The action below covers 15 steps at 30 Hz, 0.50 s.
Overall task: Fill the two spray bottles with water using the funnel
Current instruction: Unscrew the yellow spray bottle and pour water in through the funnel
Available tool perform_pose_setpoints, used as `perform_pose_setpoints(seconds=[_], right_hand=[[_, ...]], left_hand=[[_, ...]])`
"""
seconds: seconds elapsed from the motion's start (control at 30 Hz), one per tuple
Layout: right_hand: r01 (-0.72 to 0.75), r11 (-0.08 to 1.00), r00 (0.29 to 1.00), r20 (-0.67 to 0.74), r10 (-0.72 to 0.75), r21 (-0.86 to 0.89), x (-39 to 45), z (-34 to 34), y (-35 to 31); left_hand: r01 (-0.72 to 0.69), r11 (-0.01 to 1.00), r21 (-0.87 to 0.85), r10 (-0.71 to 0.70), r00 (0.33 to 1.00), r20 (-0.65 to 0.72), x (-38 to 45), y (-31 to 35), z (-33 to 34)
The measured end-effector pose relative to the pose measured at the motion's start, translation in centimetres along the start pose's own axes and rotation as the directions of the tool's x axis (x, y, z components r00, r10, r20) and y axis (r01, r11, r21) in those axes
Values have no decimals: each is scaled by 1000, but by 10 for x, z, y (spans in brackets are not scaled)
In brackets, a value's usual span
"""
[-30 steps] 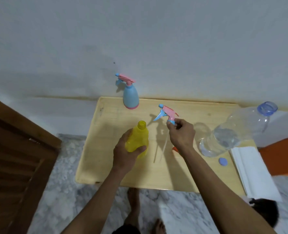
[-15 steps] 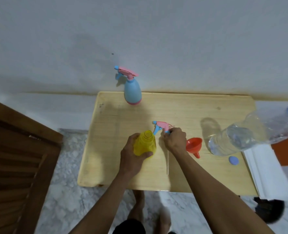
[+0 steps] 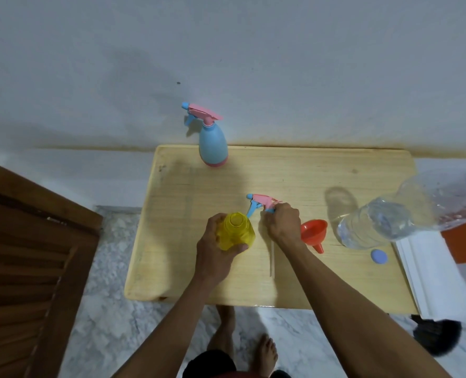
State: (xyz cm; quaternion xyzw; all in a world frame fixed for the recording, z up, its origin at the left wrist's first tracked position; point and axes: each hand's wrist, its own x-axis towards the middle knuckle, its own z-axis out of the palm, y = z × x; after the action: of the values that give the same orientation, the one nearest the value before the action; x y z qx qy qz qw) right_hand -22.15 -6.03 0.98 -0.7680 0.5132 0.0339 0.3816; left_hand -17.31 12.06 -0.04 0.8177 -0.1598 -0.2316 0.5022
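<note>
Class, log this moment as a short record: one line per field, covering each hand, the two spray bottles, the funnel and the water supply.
Left hand: grips yellow spray bottle, upright, top off, neck open
Right hand: holds removed pink spray head, dip tube on table
Blue spray bottle: upright near wall, head on
Orange funnel: lying on table, unused
Large water bottle: uncapped, blue cap beside it

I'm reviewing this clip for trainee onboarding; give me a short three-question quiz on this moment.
1. True or false: the yellow bottle has its spray head screwed on.
2. What does the right hand hold: A the orange funnel, B the pink spray head, C the blue cap?
3. Which spray bottle stands by the wall?

Key: 1 false, its neck is open, held by the left hand. 2 B. 3 the blue bottle.
</note>
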Motion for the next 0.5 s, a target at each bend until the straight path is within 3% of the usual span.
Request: perform_pose_setpoints(seconds=[0.17,0.37,0.5], right_hand=[[130,991,990,-61,-129,16,-12,-19,1],[283,959,917,-302,-260,34,-42,-62,43],[246,969,939,-242,-246,-29,-56,-74,80]], left_hand=[[-5,1000,10,5,1000,2,-1,-2,0],[-8,1000,-10,8,1000,0,-4,3,2],[-12,1000,-18,12,1000,-14,-6,2,5]])
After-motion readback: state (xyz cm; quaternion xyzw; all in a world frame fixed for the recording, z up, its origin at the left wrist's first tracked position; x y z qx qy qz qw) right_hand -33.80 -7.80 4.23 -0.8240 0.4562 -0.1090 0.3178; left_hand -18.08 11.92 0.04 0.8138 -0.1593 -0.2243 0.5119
